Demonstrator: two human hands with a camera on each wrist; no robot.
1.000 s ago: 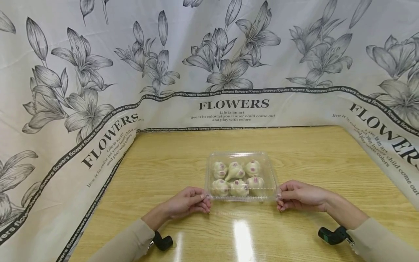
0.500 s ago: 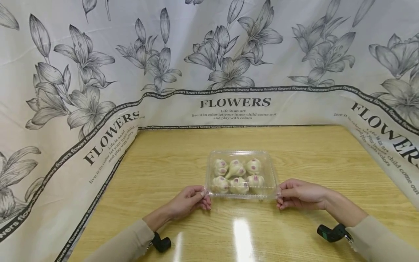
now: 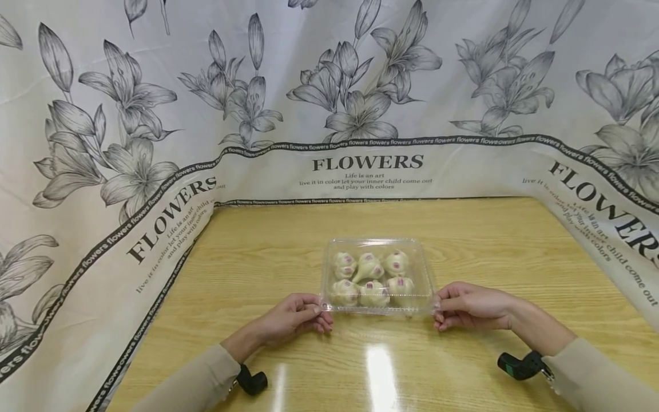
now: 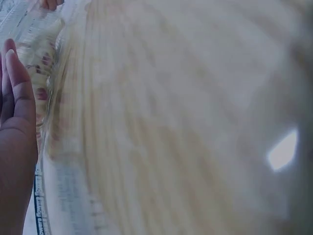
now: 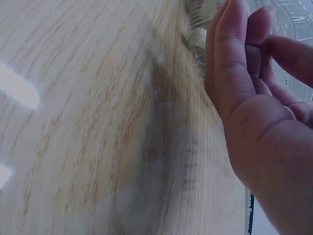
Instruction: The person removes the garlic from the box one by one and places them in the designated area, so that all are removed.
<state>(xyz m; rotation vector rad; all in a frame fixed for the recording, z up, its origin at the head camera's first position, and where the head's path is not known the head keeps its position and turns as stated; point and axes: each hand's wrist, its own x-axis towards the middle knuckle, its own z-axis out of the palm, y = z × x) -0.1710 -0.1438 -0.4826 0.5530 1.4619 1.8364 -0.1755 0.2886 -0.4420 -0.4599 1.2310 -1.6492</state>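
Plastic box: clear, colourless, wood tone showing through. Bulbs inside: pale creamy green with purple-pink patches. Tabletop: yellow-tan, brown wood grain running left to right (looks paler, more beige in both wrist views), white glare streaks near. Cloth backdrop: off-white, greyer far, warmer cream on left; grey-black line-drawn lilies left, far and right. Black bands with repeated white "flowers" lettering; black capitals reading "FLOWERS" plus small dark text between. Sleeves: both plain beige. Wrist cameras: black, right one with green patch.
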